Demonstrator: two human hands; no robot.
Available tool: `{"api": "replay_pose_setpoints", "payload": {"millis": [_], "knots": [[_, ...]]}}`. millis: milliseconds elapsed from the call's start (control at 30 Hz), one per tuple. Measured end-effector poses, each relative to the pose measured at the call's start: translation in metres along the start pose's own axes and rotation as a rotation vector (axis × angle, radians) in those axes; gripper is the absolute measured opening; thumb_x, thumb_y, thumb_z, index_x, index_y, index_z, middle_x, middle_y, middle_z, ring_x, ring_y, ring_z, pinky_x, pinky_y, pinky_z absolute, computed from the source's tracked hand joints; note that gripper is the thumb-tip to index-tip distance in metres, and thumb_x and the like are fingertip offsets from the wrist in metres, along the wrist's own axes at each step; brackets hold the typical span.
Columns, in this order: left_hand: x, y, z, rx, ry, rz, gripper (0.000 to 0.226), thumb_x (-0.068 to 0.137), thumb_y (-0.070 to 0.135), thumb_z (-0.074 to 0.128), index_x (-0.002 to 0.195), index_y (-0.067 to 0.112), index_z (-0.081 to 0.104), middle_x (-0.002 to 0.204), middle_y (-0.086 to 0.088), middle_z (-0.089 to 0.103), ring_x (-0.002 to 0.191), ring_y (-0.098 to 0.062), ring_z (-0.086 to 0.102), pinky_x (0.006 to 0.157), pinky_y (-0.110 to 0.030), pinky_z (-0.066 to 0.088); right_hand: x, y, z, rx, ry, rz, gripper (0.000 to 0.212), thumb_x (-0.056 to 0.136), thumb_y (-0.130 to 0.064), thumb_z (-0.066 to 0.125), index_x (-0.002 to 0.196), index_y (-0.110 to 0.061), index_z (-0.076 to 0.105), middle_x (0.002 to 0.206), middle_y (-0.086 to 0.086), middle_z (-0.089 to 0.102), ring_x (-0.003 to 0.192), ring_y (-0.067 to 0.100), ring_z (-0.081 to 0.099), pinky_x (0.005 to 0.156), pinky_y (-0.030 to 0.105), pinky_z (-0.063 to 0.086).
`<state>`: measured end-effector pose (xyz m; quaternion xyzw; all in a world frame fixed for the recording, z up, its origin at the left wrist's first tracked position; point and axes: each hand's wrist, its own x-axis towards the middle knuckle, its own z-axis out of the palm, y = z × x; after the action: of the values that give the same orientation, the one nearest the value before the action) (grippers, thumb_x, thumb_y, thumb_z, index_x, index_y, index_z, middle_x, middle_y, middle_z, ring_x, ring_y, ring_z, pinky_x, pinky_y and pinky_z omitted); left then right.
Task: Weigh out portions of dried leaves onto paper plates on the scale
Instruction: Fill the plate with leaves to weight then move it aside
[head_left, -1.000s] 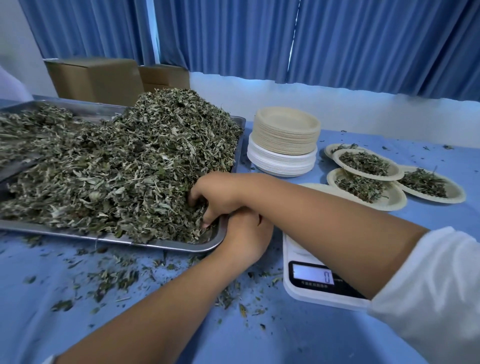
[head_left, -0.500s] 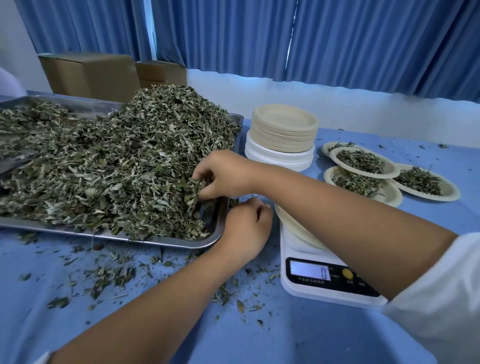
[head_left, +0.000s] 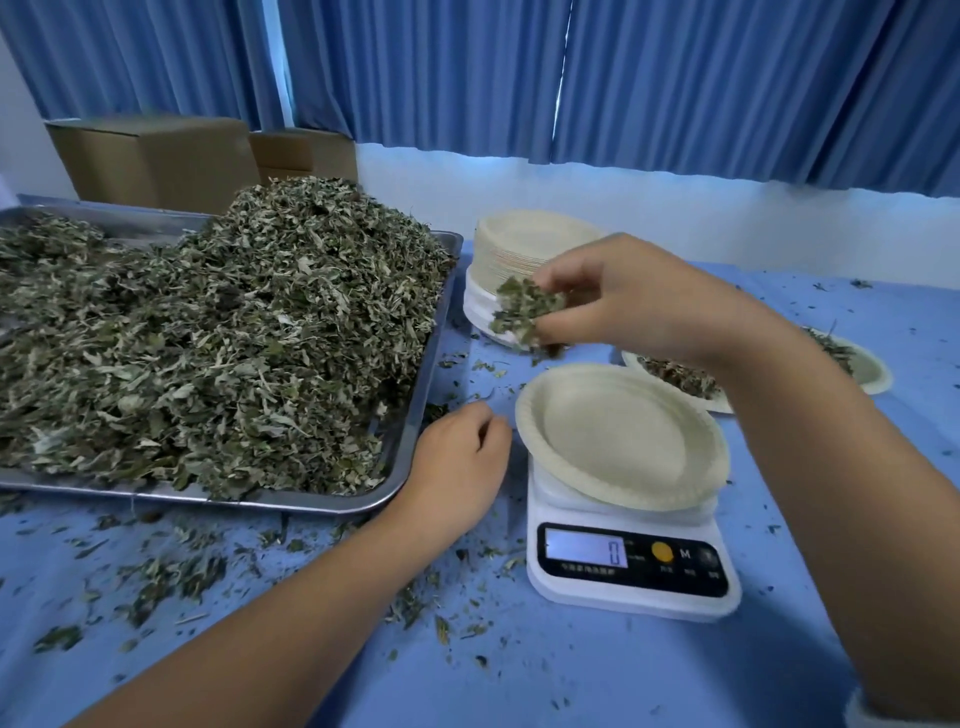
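Note:
A big heap of dried leaves (head_left: 234, 332) fills a metal tray (head_left: 415, 467) on the left. An empty paper plate (head_left: 618, 441) sits on a white scale (head_left: 631, 571) whose display reads 0. My right hand (head_left: 618, 296) grips a clump of dried leaves (head_left: 522, 312) in the air, above and behind the plate's far left rim. My left hand (head_left: 457, 462) rests on the blue table between the tray's corner and the scale, fingers loosely curled and holding nothing.
A stack of paper plates (head_left: 519, 244) stands behind the scale. Filled plates (head_left: 862, 364) lie to the right, partly hidden by my right arm. Cardboard boxes (head_left: 156, 156) sit at the back left. Loose leaf crumbs litter the blue tablecloth (head_left: 208, 597).
My right hand has lifted a clump of leaves out of the tray and carried it right, towards the plate on the scale. My left hand has stayed beside the tray's corner.

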<state>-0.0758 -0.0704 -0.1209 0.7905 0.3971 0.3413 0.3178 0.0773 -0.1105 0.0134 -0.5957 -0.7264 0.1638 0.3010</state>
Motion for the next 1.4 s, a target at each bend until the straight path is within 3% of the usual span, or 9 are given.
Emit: {"api": "replay_pose_setpoints", "payload": {"millis": [100, 233, 367, 467, 633, 767, 933, 1133, 1400], "knots": [[0.001, 0.0, 0.001, 0.029, 0.016, 0.008, 0.036, 0.1, 0.022, 0.04, 0.079, -0.006, 0.05, 0.069, -0.019, 0.044, 0.058, -0.016, 0.038, 0.05, -0.023, 0.026, -0.019, 0.018, -0.012, -0.164, -0.021, 0.102, 0.018, 0.076, -0.025, 0.077, 0.078, -0.012, 0.065, 0.057, -0.007, 0.053, 0.053, 0.003, 0.043, 0.057, 0.023, 0.037], [0.001, -0.003, 0.002, 0.04, 0.031, -0.004, 0.036, 0.1, 0.024, 0.041, 0.085, -0.006, 0.054, 0.079, -0.025, 0.055, 0.059, -0.016, 0.042, 0.05, -0.021, 0.029, -0.033, 0.029, -0.021, -0.271, -0.117, 0.199, 0.016, 0.073, -0.038, 0.077, 0.084, -0.028, 0.072, 0.078, -0.008, 0.068, 0.07, 0.008, 0.062, 0.07, 0.031, 0.051], [0.001, -0.006, 0.003, 0.028, 0.052, -0.008, 0.037, 0.099, 0.025, 0.041, 0.085, -0.007, 0.053, 0.083, -0.024, 0.057, 0.075, -0.032, 0.055, 0.058, -0.028, 0.034, -0.037, 0.034, -0.025, -0.314, -0.171, 0.219, 0.018, 0.073, -0.039, 0.075, 0.086, -0.027, 0.072, 0.08, -0.006, 0.07, 0.077, 0.013, 0.063, 0.076, 0.037, 0.053], [0.001, -0.007, 0.003, 0.005, 0.046, -0.014, 0.038, 0.098, 0.026, 0.042, 0.082, -0.007, 0.05, 0.08, -0.024, 0.055, 0.079, -0.035, 0.056, 0.063, -0.036, 0.039, -0.037, 0.039, -0.025, -0.334, -0.181, 0.225, 0.019, 0.075, -0.038, 0.076, 0.087, -0.024, 0.072, 0.083, -0.002, 0.07, 0.077, 0.015, 0.062, 0.07, 0.032, 0.05], [0.0, -0.008, 0.003, 0.018, 0.067, -0.046, 0.032, 0.095, 0.029, 0.044, 0.077, 0.005, 0.056, 0.078, -0.015, 0.061, 0.07, -0.02, 0.054, 0.058, -0.027, 0.036, -0.035, 0.042, -0.015, -0.397, -0.185, 0.237, 0.017, 0.075, -0.037, 0.076, 0.088, -0.028, 0.071, 0.081, -0.009, 0.067, 0.071, 0.007, 0.058, 0.063, 0.022, 0.044], [0.0, -0.009, 0.003, 0.026, 0.063, -0.046, 0.032, 0.095, 0.029, 0.044, 0.077, 0.007, 0.058, 0.077, -0.014, 0.061, 0.068, -0.017, 0.053, 0.053, -0.018, 0.034, -0.033, 0.043, -0.008, -0.417, -0.251, 0.266, 0.019, 0.075, -0.038, 0.077, 0.089, -0.03, 0.066, 0.087, -0.016, 0.061, 0.081, 0.006, 0.056, 0.072, 0.024, 0.046], [0.0, -0.007, 0.003, 0.026, 0.062, -0.039, 0.033, 0.095, 0.03, 0.044, 0.081, 0.004, 0.059, 0.081, -0.016, 0.063, 0.078, -0.027, 0.059, 0.069, -0.04, 0.046, -0.033, 0.041, -0.008, -0.465, -0.316, 0.316, 0.036, 0.073, -0.043, 0.078, 0.105, -0.036, 0.063, 0.099, -0.019, 0.057, 0.09, 0.003, 0.055, 0.075, 0.023, 0.045], [-0.001, -0.007, 0.002, 0.015, 0.056, -0.05, 0.032, 0.095, 0.03, 0.044, 0.08, 0.006, 0.059, 0.081, -0.014, 0.063, 0.078, -0.028, 0.06, 0.071, -0.042, 0.047, -0.038, 0.038, -0.02, -0.447, -0.325, 0.338, 0.041, 0.07, -0.049, 0.08, 0.106, -0.042, 0.062, 0.096, -0.02, 0.064, 0.086, -0.002, 0.058, 0.071, 0.02, 0.045], [-0.002, -0.004, 0.001, 0.021, 0.047, -0.063, 0.032, 0.096, 0.03, 0.044, 0.082, 0.006, 0.059, 0.083, -0.015, 0.064, 0.081, -0.029, 0.061, 0.073, -0.044, 0.047, -0.034, 0.04, -0.013, -0.379, -0.264, 0.251, 0.004, 0.081, -0.03, 0.075, 0.082, -0.029, 0.072, 0.069, -0.021, 0.065, 0.063, -0.01, 0.057, 0.053, 0.009, 0.038]]}}
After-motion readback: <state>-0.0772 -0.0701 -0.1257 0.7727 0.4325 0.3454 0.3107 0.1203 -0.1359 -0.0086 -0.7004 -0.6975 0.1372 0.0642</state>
